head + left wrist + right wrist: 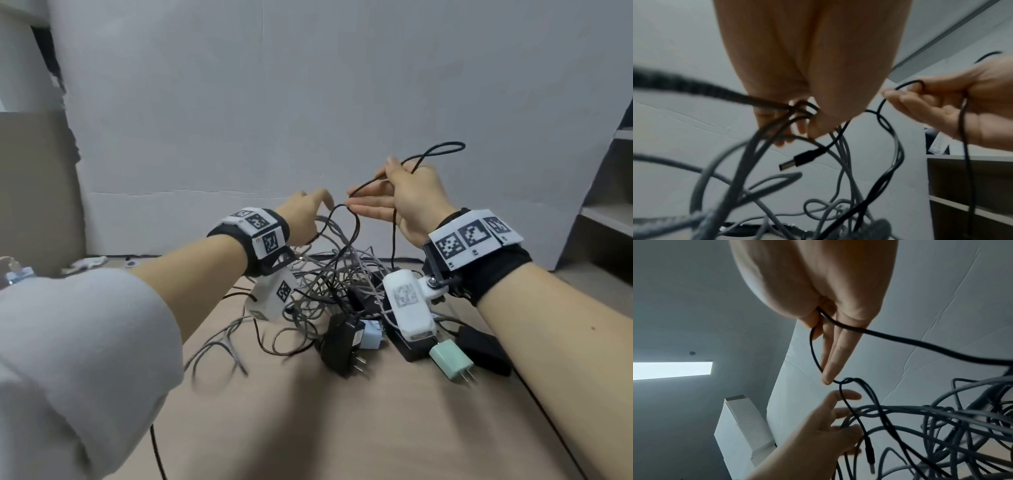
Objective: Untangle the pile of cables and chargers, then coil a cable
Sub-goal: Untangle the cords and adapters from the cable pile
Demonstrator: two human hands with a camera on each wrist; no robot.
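A tangle of grey cables (322,281) and black cables lies on the tan table (308,418), with a black charger (342,339), a pale blue charger (371,334) and a mint green charger (452,363) at its near side. My right hand (394,202) is raised above the pile and pinches a thin black cable (394,240) between thumb and forefinger, the other fingers straight (832,353). A loop of that cable rises over the hand. Its USB plug (797,160) hangs free. My left hand (310,212) hooks several grey cables (764,146) in curled fingers, lifting them.
A white board wall (308,102) stands behind the table. Grey shelves (609,219) are at the right. A black adapter (483,349) lies under my right forearm. Small items (20,274) sit at the far left. One dark cable (157,452) trails off the table's near edge.
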